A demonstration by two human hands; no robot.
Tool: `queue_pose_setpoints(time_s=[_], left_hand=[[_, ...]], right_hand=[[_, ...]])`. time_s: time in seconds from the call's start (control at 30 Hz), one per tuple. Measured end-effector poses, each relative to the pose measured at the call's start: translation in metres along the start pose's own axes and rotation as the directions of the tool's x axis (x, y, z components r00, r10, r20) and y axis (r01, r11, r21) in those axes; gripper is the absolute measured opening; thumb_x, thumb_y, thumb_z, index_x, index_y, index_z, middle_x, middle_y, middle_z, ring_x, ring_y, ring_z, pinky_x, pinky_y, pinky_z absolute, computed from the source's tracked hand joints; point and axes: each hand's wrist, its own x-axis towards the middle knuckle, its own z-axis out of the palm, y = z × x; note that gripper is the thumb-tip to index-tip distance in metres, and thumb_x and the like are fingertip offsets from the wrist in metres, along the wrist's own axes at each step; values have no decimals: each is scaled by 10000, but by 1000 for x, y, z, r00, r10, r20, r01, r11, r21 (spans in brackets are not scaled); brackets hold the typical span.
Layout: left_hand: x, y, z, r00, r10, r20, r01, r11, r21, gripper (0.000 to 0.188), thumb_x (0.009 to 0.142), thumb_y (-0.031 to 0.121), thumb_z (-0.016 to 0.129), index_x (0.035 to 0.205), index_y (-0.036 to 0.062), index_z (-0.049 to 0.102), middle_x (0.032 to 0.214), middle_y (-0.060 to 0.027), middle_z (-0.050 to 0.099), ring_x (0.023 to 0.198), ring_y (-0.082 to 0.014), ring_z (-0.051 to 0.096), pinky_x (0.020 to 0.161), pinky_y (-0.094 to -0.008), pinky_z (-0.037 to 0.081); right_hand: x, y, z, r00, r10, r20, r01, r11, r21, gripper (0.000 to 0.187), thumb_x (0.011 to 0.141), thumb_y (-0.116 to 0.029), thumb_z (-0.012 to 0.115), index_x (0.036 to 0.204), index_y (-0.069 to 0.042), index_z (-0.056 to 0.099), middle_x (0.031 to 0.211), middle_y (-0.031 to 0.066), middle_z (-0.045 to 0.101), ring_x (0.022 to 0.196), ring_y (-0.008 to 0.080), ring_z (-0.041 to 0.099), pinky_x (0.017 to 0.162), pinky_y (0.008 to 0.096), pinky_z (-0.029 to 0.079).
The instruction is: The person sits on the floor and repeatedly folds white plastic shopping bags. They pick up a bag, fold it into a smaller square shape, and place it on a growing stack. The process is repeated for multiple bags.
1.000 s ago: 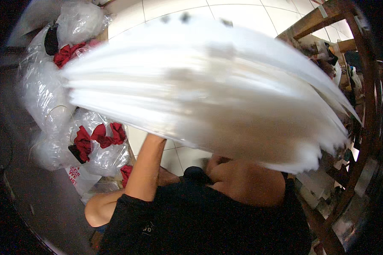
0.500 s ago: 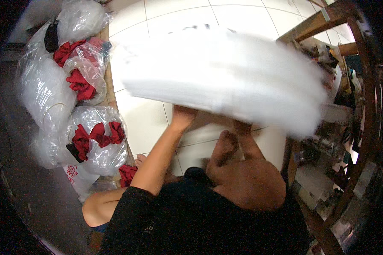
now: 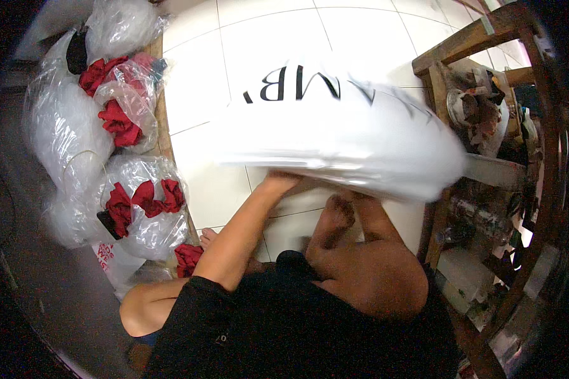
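A large white plastic bag with black lettering spreads in front of me, swollen and blurred by motion. My left hand grips its near edge from below, the fingers tucked out of sight under the plastic. Farther right, my right hand is at the same edge, mostly covered by the bag. The bag hangs above the floor, its right end close to the wooden rack.
Pale floor tiles lie beneath the bag. On the left are clear plastic bags and crumpled red cloth pieces. A cluttered wooden rack stands on the right. My bare foot is under the near edge.
The white bag has shifted and tilted, so its black lettering now shows; its left end has drawn in to the right. Both hands stay at its near edge, the left slightly farther right.
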Motion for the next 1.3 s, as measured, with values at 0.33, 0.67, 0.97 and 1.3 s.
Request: queue_pose_setpoints(time_s=[0.33, 0.67, 0.97, 1.3], left_hand=[[-2, -21, 2, 998, -36, -48, 33, 997, -63, 447, 867, 314, 686, 1230, 70, 594, 1251, -155, 604, 1156, -315, 562, 1002, -448, 438], [3, 9, -23, 991, 102, -82, -102, 995, 8, 469, 843, 353, 703, 1218, 85, 620, 1216, -139, 636, 1130, -319, 594, 969, -444, 460], [40, 82, -56, 994, 98, -58, -81, 968, 237, 297, 831, 216, 650, 1057, 25, 651, 1071, -185, 661, 1115, -386, 560, 987, -488, 405], [48, 18, -7, 996, 8, -92, -6, 1000, 24, 307, 850, 201, 639, 1075, -8, 649, 1062, -177, 669, 1077, -341, 583, 966, -446, 426]], right_hand=[[14, 16, -5, 1000, 14, -2, -14, 1000, -7, 544, 867, -292, 725, 1255, 45, 544, 1170, 194, 614, 1089, 282, 578, 961, 437, 449], [15, 21, -4, 999, 38, 0, -38, 999, -7, 555, 862, -299, 735, 1247, 54, 545, 1150, 196, 624, 1066, 272, 591, 948, 419, 463], [7, 11, -4, 998, 55, 9, -54, 998, -7, 566, 858, -305, 743, 1240, 62, 546, 1131, 197, 633, 1047, 263, 603, 937, 403, 476], [15, 6, -16, 998, 67, 7, -66, 997, -46, 577, 853, -312, 753, 1232, 71, 547, 1110, 199, 643, 1024, 253, 616, 925, 386, 489]])
